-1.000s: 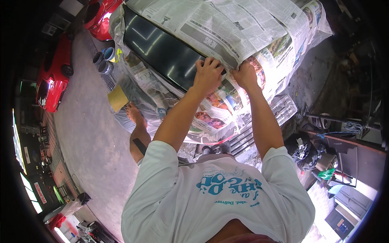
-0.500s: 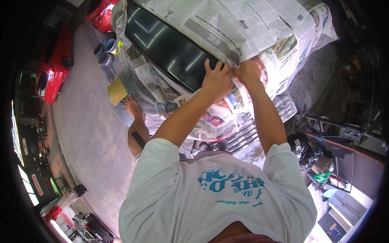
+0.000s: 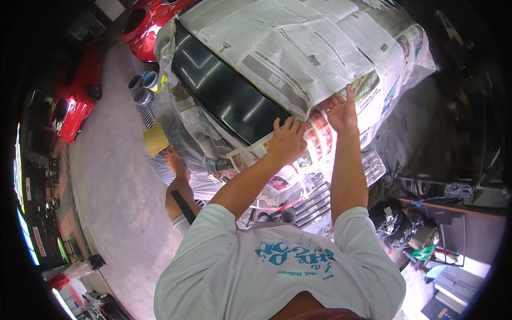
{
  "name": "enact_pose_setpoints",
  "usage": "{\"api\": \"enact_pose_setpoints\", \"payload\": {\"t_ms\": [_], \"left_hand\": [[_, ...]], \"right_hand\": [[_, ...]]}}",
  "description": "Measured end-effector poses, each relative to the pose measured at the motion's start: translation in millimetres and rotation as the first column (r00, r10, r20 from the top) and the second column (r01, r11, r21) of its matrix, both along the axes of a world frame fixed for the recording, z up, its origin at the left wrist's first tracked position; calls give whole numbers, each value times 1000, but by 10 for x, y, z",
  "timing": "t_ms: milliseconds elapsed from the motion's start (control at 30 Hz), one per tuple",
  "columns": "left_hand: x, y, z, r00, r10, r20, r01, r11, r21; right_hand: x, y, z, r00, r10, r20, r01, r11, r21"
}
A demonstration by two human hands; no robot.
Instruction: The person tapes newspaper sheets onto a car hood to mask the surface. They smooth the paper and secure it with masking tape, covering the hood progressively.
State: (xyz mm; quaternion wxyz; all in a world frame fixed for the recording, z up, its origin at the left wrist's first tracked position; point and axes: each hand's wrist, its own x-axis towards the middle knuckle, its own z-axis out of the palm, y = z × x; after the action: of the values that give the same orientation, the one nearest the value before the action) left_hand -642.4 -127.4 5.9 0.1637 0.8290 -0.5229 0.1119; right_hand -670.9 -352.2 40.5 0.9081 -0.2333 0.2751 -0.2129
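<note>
My left hand (image 3: 288,141) rests at the near corner of a glossy black car panel (image 3: 229,85). Its bent fingers are apart and touch the masking paper along the panel's edge. To its right is my right hand (image 3: 341,113), palm turned up, with thumb and fingers spread. Its fingertips reach the loose edge of a newspaper sheet (image 3: 298,58) and are partly hidden by it. Coloured newspaper (image 3: 321,133) and clear plastic film cover the body below and between my hands.
Two red cars (image 3: 80,114) (image 3: 143,34) stand at left and far left. Several buckets (image 3: 143,96) and a yellow square (image 3: 156,140) are on the left. Another person's bare limb (image 3: 178,173) shows beside my left arm. Metal slats (image 3: 325,194) lie below; black bags (image 3: 392,221) sit at right.
My right hand has moved away from my left and turned palm up at the newspaper's edge. The left hand remains at the panel's corner. The view has shifted slightly.
</note>
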Motion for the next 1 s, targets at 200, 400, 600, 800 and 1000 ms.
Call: {"api": "enact_pose_setpoints", "payload": {"t_ms": [200,400,600,800,1000], "left_hand": [[18,-81,-55,998,11,-64,-9,1000,28],[206,116,141,901,-15,-433,-45,991,-129],[701,800,419,427,-198,-882,-770,432,-470],[1366,2002,1142,268,-529,-805,-828,301,-473],[1503,2474,1715,327,-190,-926,-633,683,-364]], "right_hand": [[459,-555,-52,982,-176,62,184,968,-172],[562,-94,515,988,49,148,86,622,-778],[448,890,995,873,473,118,229,-185,-956],[114,1691,522,748,633,-202,309,-601,-737],[55,2031,-40,691,665,-285,412,-685,-600]]}}
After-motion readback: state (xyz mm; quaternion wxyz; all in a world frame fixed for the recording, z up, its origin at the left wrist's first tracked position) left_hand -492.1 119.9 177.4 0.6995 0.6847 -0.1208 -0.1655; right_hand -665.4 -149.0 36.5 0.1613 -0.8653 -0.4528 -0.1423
